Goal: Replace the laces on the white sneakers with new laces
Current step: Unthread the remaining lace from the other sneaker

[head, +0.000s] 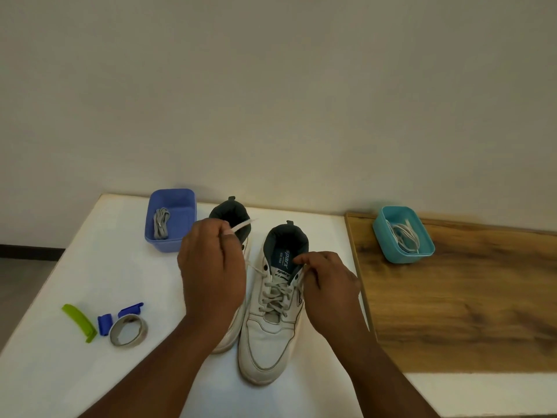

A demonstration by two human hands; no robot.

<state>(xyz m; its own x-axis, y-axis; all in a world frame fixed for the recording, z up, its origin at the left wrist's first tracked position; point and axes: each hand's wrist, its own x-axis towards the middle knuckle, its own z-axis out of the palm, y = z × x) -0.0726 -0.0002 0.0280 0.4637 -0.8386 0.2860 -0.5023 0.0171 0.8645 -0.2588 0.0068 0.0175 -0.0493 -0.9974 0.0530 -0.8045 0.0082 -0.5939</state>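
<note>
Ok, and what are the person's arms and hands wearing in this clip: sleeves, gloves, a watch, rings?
Nothing is worn. The left hand and right hand are bare, without gloves, and no rings show on the visible fingers. Both forearms are bare to the bottom edge of the frame: no sleeve, watch, bracelet or strap shows.

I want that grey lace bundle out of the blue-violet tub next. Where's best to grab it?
Pinch the folded grey lace bundle around its middle, coming straight down from above. It lies lengthwise against the left wall of the open-topped blue-violet plastic tub, whose walls block a sideways approach.
</note>
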